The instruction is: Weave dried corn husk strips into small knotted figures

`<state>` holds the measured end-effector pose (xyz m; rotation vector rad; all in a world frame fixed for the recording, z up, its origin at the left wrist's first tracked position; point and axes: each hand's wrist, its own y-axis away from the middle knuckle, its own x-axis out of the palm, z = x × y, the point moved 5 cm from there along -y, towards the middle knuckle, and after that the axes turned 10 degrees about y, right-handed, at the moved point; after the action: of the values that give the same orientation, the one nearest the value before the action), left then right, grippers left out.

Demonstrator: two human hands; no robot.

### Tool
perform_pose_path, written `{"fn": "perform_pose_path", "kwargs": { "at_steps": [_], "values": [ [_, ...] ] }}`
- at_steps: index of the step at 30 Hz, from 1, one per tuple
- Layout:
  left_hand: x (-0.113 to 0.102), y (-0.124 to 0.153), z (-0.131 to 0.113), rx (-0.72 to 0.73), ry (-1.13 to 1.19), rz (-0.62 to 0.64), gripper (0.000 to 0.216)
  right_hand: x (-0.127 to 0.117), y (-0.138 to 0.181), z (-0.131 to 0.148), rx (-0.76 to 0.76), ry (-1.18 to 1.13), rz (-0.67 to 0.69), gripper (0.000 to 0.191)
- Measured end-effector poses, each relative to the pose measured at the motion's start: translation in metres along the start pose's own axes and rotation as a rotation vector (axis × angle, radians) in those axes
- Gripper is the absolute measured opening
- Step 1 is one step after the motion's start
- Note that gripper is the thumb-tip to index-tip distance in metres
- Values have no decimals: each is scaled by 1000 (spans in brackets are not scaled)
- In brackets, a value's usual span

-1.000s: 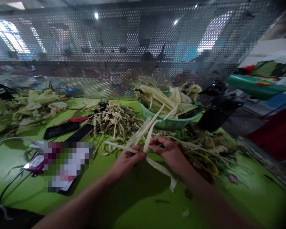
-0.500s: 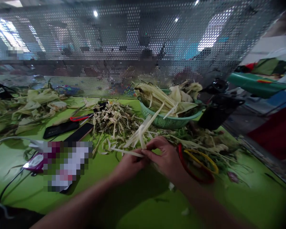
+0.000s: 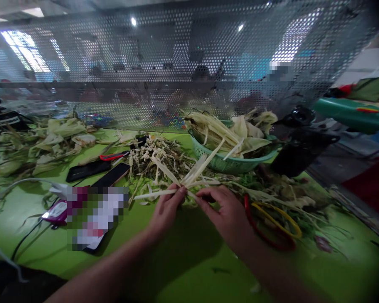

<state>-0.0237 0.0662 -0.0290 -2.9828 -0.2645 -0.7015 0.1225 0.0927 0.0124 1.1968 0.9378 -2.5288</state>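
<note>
One left hand [image 3: 166,212] and one right hand [image 3: 222,206] make two at the clock's centre. At least four pale strips [image 3: 151,194] fan from them, too overlapped for a sure count. From there: one green basket [image 3: 236,164] at one o'clock; one black container [image 3: 292,158] between two and three; two loops between three and four, one red loop [image 3: 248,210] and one yellow loop [image 3: 299,230]; one purple device [image 3: 55,212] at nine; two dark phones, one black [image 3: 88,170], one brown-edged [image 3: 112,176], between nine and ten; one red-handled tool [image 3: 115,156] at ten.
</note>
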Motion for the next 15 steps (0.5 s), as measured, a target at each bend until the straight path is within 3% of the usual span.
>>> {"fn": "perform_pose_path", "kwargs": {
  "at_steps": [6,8,11,15],
  "values": [
    [-4,-1,12,-93,96,-78,29,15,6,22,-221,46,104,13],
    [-4,-1,16,-148,148,-85,29,17,6,22,-229,23,144,14],
    [-4,0,15,-160,159,-56,29,19,4,8,-28,-158,205,6],
    [2,1,7,-88,59,81,30,21,2,-13,263,-491,182,27]
  ]
}}
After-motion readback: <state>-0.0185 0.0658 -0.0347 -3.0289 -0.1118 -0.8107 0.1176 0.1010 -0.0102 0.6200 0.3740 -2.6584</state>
